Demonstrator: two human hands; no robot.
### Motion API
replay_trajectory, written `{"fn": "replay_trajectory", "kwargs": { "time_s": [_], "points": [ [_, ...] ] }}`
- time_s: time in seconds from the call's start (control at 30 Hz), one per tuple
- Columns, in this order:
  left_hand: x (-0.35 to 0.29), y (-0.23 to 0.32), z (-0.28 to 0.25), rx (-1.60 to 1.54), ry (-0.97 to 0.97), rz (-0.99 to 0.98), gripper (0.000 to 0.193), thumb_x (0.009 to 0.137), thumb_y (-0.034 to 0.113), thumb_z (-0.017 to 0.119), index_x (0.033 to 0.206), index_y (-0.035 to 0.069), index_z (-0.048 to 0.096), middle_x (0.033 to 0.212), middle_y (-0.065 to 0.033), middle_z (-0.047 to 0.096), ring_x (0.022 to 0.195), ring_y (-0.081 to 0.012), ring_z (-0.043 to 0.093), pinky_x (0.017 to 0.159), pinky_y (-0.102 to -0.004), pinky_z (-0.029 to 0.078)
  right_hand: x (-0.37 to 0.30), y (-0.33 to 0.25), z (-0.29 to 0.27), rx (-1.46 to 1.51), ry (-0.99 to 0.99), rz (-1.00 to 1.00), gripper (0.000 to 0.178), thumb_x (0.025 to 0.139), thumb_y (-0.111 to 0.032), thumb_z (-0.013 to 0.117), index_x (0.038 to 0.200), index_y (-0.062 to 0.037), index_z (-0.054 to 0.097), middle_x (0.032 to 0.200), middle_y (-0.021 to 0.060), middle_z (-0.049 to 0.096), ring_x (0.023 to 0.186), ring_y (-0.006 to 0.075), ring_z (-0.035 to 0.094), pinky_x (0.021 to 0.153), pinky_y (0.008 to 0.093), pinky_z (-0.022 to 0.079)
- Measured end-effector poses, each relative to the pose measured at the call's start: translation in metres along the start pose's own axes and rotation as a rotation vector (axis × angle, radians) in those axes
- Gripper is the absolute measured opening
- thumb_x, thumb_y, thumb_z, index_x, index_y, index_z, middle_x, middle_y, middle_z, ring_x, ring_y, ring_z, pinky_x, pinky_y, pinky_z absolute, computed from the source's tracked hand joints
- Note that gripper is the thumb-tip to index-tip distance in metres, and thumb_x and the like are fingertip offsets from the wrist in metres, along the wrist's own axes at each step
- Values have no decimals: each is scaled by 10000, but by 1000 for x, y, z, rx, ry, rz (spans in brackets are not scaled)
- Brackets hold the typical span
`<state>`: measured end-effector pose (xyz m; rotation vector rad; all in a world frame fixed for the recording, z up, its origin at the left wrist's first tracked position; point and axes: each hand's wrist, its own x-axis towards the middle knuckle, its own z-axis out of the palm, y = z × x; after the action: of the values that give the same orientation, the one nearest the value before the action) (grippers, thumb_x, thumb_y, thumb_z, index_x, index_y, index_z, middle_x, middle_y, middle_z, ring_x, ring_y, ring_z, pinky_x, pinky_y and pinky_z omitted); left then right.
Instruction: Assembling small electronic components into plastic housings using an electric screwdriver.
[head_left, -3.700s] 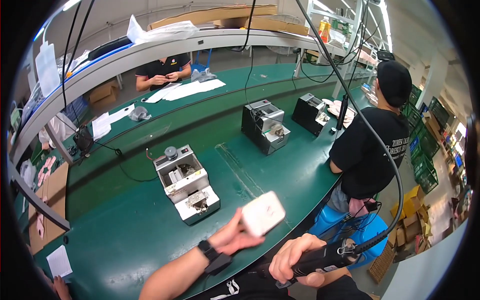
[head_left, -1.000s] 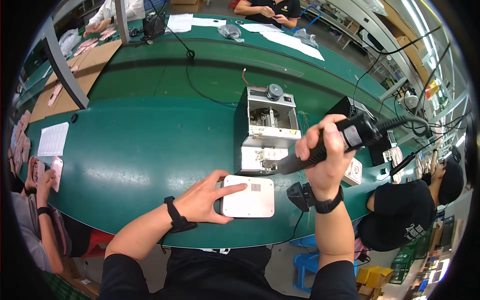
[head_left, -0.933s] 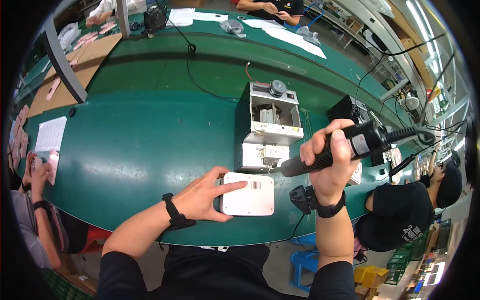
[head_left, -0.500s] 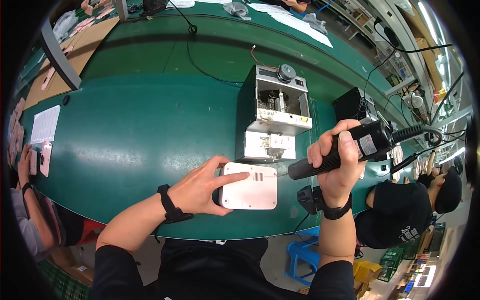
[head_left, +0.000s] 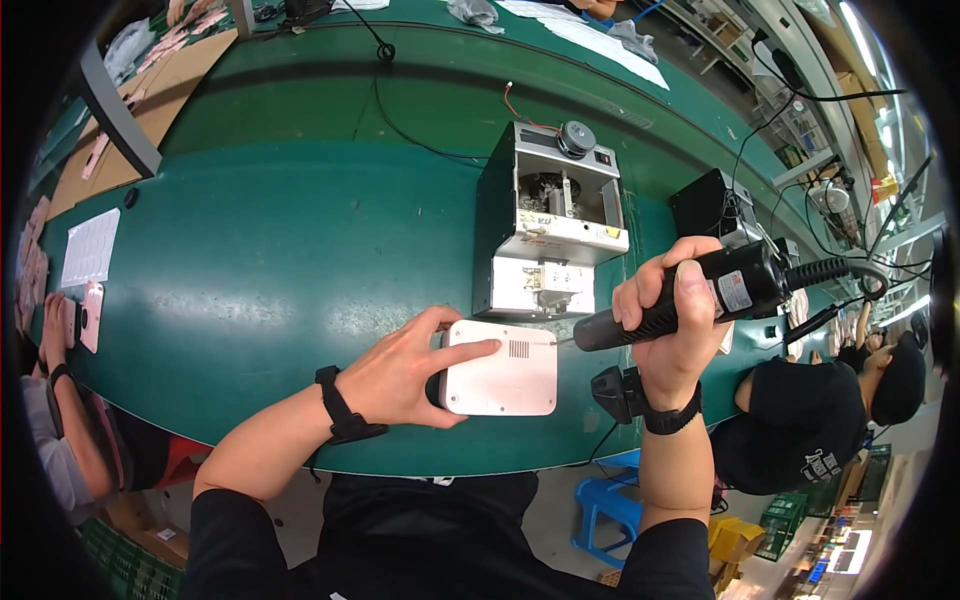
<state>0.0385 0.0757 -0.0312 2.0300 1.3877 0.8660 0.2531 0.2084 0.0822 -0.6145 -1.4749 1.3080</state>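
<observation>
- At a long green bench (head_left: 250,260) on a factory line, the left hand (head_left: 400,370) lies on a white casing (head_left: 500,380), fingers spread flat over its near-left end, thumb along the lower edge, pressing rather than grasping.
- White casing: flat, rounded at the corners, with a small grille near its top edge; it lies on the bench close to the near edge, just in front of a grey feeder box (head_left: 550,235).
- Right hand (head_left: 665,320): closed tight round a black power screwdriver (head_left: 690,295), held nearly level, its thin bit reaching to the casing's upper right corner.
- Screwdriver cable (head_left: 840,270): black, ribbed, running off to the right and up.
- Feeder box: upright, open at the top, a round knob on its far corner, red and black leads trailing behind it across the bench.
- Another black box (head_left: 715,205) stands just right of the feeder.
- Left edge: a co-worker's hand (head_left: 55,320) beside a pink part (head_left: 90,315) and a white sheet (head_left: 90,245).
- Far left, brown cardboard (head_left: 150,90) lies on the bench.
- Right of the bench, a person in a black shirt and cap (head_left: 800,430) sits; a blue stool (head_left: 605,500) stands on the grey floor below.
</observation>
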Motion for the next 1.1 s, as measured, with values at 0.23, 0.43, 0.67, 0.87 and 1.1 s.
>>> {"fn": "replay_trajectory", "kwargs": {
  "time_s": [0.23,0.43,0.67,0.87,1.1],
  "points": [
    [1,-1,1,-2,-22,-21,828,605,259,856,1378,264,559,1280,-190,448,1068,-357,572,889,-420,533,-6,6,-4,26,-11,-20,257,934,-279,548,1030,-61,452,655,61,488,474,141,461,498,323,439],
    [2,2,-1,-21,-23,-42,784,611,258,865,1346,223,594,1258,-183,469,1129,-352,545,946,-414,500,-4,9,-8,34,-67,-27,264,936,-299,551,1014,-70,445,668,63,493,472,139,459,498,321,437],
    [0,1,1,-38,-28,-54,810,598,243,857,1359,248,577,1266,-179,453,1115,-351,549,921,-419,515,-10,6,-10,48,-52,-8,279,940,-324,549,1007,-78,436,673,60,486,469,137,452,495,316,432],
    [3,-1,-1,-34,-34,-47,826,591,231,849,1368,257,568,1271,-180,447,1114,-352,548,920,-426,519,-5,9,-10,84,-44,13,299,938,-337,542,1008,-70,427,670,56,471,464,138,447,484,314,426],
    [4,2,1,-15,-30,-59,818,604,229,844,1371,267,563,1271,-178,447,1125,-356,544,930,-426,516,-3,16,-19,101,-118,1,275,934,-316,526,997,-66,429,671,60,481,474,143,450,479,325,425]
  ]
}}
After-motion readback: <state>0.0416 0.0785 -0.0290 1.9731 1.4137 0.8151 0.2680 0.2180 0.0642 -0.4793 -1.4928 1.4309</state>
